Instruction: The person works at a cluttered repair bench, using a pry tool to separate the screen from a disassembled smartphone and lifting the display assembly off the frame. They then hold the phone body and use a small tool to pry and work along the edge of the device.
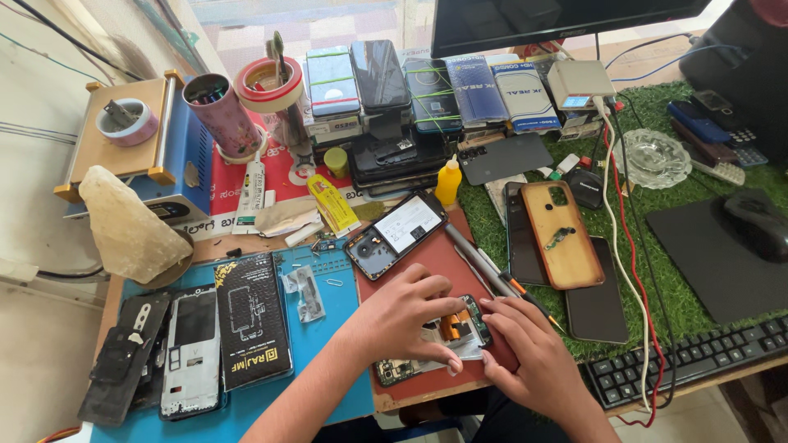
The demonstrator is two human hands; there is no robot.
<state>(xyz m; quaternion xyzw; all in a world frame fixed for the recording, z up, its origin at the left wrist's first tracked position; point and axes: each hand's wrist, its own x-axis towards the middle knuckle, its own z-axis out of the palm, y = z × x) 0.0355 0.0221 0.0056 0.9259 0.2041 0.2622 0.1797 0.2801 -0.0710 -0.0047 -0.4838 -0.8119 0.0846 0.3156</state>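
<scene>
An opened phone [443, 340] with its back off lies on a dark red mat [427, 262] at the bench's near edge, showing orange flex parts and a circuit board. My left hand [402, 316] rests over its left side, fingers curled onto it. On its right side sits my right hand [529, 349], fingertips touching the phone. Neither hand lifts it. A second opened phone [396, 235] lies further back on the mat. A screwdriver [484, 267] with an orange collar lies just beyond my right hand.
A blue work mat [328, 295] holds phone backs and a black packet [250, 320]. Stacked phones [386, 107], cups, tape rolls and a blue machine [156, 139] stand behind. On the green turf [657, 271] lie a tan phone case [562, 234], a yellow bottle [447, 182], keyboard [698, 357], mouse [755, 226] and cables.
</scene>
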